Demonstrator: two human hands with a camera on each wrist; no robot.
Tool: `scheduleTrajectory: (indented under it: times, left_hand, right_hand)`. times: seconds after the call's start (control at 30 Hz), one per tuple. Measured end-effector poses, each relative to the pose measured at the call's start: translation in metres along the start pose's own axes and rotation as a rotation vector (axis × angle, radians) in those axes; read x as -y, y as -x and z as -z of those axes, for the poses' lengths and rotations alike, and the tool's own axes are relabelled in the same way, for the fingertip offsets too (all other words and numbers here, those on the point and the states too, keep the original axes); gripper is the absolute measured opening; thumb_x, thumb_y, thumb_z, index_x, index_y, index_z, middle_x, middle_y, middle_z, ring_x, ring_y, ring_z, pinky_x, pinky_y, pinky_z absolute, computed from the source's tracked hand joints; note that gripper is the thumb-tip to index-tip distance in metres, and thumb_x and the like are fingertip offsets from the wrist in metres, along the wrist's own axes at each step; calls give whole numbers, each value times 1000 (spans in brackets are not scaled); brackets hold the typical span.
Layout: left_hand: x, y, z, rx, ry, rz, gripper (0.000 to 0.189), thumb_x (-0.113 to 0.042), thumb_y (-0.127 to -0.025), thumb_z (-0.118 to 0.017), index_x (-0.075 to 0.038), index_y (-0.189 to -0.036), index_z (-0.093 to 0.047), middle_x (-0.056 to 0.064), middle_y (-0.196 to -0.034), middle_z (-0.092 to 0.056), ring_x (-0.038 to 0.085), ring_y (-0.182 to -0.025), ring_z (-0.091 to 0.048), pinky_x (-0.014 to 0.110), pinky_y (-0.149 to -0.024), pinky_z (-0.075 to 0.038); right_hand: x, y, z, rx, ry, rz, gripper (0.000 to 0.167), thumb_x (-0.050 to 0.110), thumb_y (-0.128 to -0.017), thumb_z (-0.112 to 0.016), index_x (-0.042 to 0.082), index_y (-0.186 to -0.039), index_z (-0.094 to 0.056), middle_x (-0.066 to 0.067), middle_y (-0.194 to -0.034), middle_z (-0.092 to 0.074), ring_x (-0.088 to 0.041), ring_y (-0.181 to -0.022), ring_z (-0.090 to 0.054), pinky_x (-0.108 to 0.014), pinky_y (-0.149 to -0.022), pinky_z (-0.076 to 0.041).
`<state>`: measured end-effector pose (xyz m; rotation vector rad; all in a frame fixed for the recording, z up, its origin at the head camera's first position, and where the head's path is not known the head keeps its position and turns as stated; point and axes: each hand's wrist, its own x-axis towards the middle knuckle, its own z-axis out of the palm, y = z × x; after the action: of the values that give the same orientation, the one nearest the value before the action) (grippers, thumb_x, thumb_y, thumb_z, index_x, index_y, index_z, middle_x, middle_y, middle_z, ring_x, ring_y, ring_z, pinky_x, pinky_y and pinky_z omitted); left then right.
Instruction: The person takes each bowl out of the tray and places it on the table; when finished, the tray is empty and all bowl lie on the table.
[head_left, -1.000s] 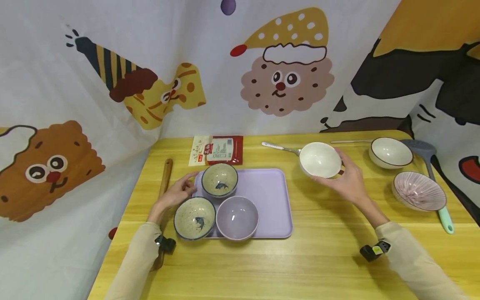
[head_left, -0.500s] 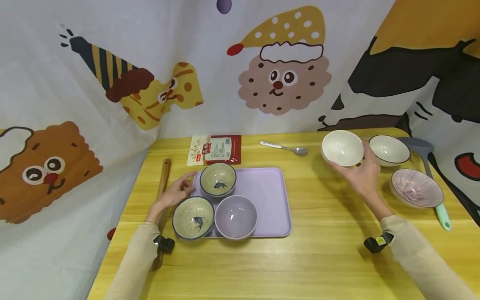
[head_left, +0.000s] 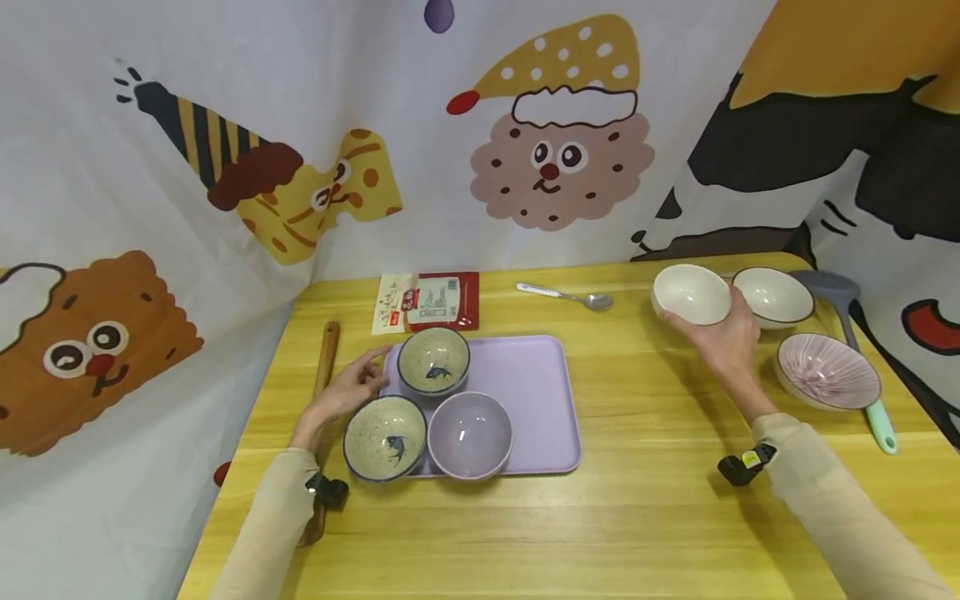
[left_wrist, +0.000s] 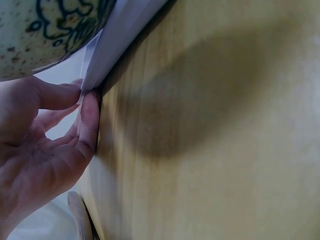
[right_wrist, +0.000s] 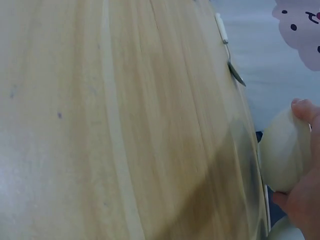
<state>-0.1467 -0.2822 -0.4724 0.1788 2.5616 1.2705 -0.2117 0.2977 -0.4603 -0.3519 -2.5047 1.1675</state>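
As I log from the remote station, the right hand grips one white bowl between thumb and fingers at the rear right of the table, just beside one dark-rimmed bowl. Whether the white bowl touches the table, I cannot tell. One striped bowl stands nearer. The left hand pinches the left edge of one tray. Two fish bowls and one lilac bowl occupy its left half. I count one spoon and one packet beyond.

white bowl: carried rightward by right grip; now closer to dark-rimmed bowl; spoon: head uncovered
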Motion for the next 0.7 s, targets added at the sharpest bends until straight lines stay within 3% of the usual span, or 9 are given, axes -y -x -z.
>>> scheduleTrajectory:
  times: [0.17, 0.33, 0.53, 0.7]
  left_hand:
    - [1, -1, -1, -5, -1, -7, 57, -3, -101, -54, -3, -155, -36, 17, -96, -57, 16, -78, -52, 24, -66, -47]
    - [1, -2, -1, -6, 1, -10, 57, -4, -101, -55, -3, -155, -36, 15, -94, -58, 15, -76, -52, 23, -65, -47]
    - [1, -1, 0, -7, -1, 8, 58, -3, -101, -54, -5, -156, -36, 15, -95, -57, 17, -77, -52, 23, -66, -47]
    - [1, 0, -1, -6, -3, -3, 58, -2, -101, -54, -3, -156, -35, 17, -95, -57, 18, -78, -52, 24, -65, -47]
  right_hand:
    - [-5, -2, 0, 18, 30, -51, 112, 49, -75, -86, 7, -160, -27, -24, -156, -41, -48, -141, -36, -63, -113, -24]
    - [-6, -1, 0, 28, 46, -90, 115, 51, -74, -87, 7, -160, -26, -26, -155, -42, -51, -139, -38, -65, -111, -33]
    - [-4, 0, -1, 19, 60, -96, 113, 51, -75, -85, 6, -160, -26, -27, -154, -43, -50, -137, -43, -64, -110, -37]
    - [1, 1, 1, 66, 95, -97, 121, 51, -76, -84, 2, -161, -14, -33, -156, -35, -54, -138, -39, -65, -111, -36]
